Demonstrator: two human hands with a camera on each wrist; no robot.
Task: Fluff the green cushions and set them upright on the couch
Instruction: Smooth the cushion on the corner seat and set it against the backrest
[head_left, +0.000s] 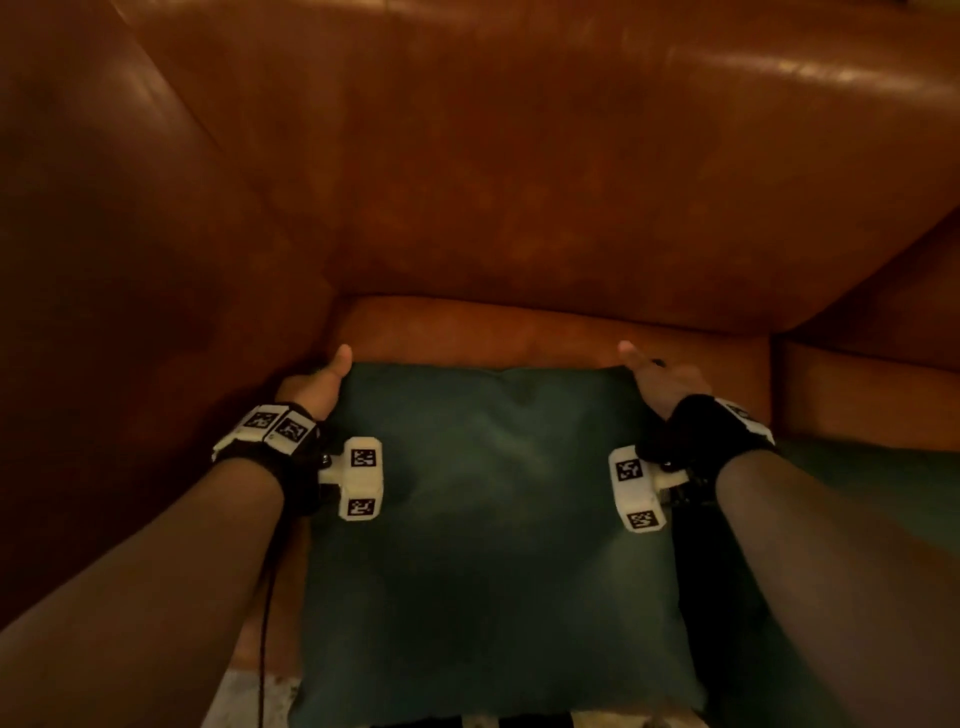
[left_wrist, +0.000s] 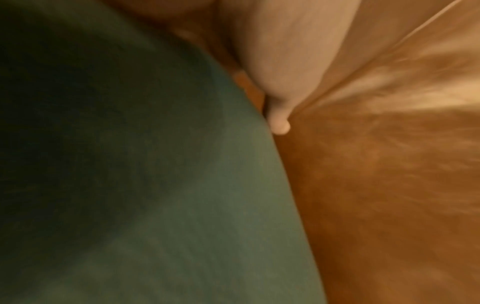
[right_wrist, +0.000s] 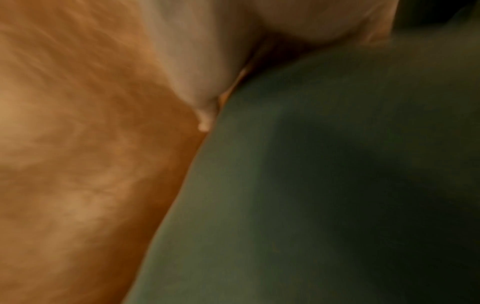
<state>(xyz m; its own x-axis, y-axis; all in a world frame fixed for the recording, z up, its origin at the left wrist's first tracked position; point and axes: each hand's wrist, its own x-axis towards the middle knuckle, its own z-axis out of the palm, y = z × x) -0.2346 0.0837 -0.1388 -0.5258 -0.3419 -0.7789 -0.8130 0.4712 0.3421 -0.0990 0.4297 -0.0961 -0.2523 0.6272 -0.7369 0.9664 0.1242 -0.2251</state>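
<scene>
A dark green square cushion (head_left: 493, 519) lies tilted toward me over the seat (head_left: 493, 332) of a brown leather couch. My left hand (head_left: 322, 384) holds its far left corner, thumb on top and fingers hidden under the fabric. My right hand (head_left: 660, 379) holds the far right corner the same way. In the left wrist view the cushion (left_wrist: 130, 164) fills the left side, with my thumb (left_wrist: 280, 123) along its edge. The right wrist view mirrors this: cushion (right_wrist: 337, 185) on the right, thumb (right_wrist: 205, 121) at its edge.
The couch backrest (head_left: 519, 182) rises behind the cushion and the armrest (head_left: 104, 312) closes off the left side. A second green cushion (head_left: 857, 467) lies on the seat to the right, behind my right forearm. Pale floor (head_left: 244, 696) shows at the bottom.
</scene>
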